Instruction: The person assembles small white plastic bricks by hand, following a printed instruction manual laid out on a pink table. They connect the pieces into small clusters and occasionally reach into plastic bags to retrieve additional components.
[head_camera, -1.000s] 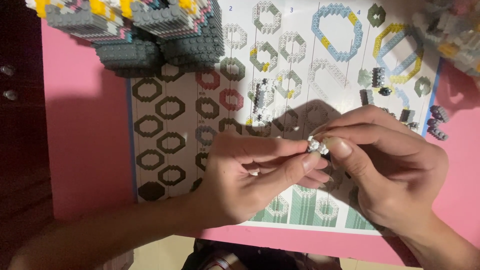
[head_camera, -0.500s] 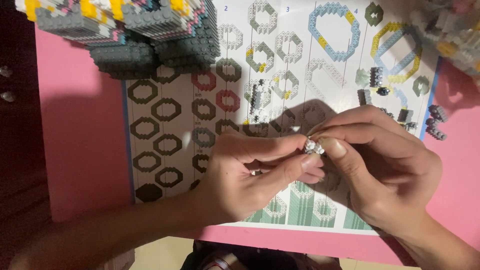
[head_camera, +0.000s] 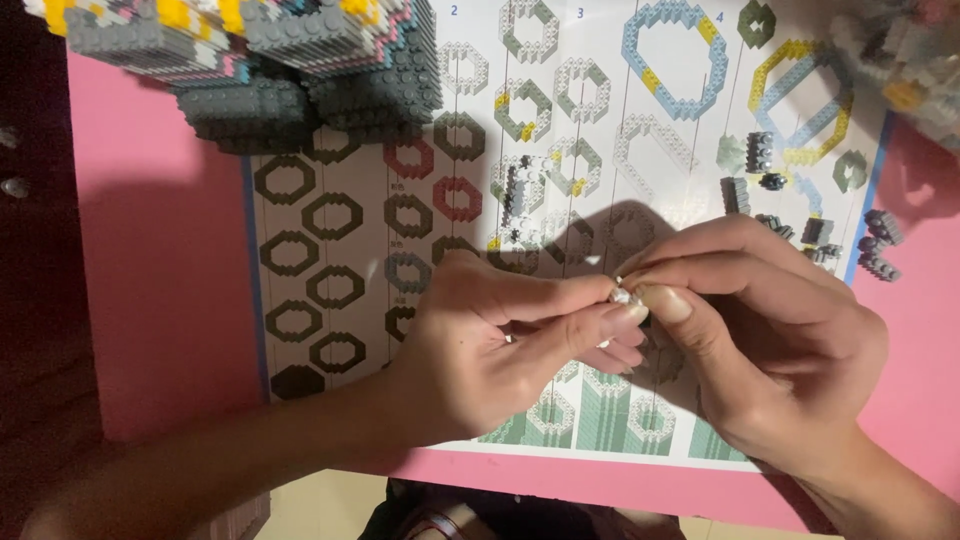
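Head view: both hands' fingers (head_camera: 640, 300) pinching tiny white brick piece (head_camera: 622, 295).

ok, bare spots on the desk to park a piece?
Free: pink desk left of the instruction sheet, below the grey brick model. Crowded: sheet's right edge with loose bricks; middle under left hand and right hand.

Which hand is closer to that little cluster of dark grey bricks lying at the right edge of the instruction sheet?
Right. The right hand lies just below-left of the dark grey bricks; the left hand sits farther left, across the instruction sheet.
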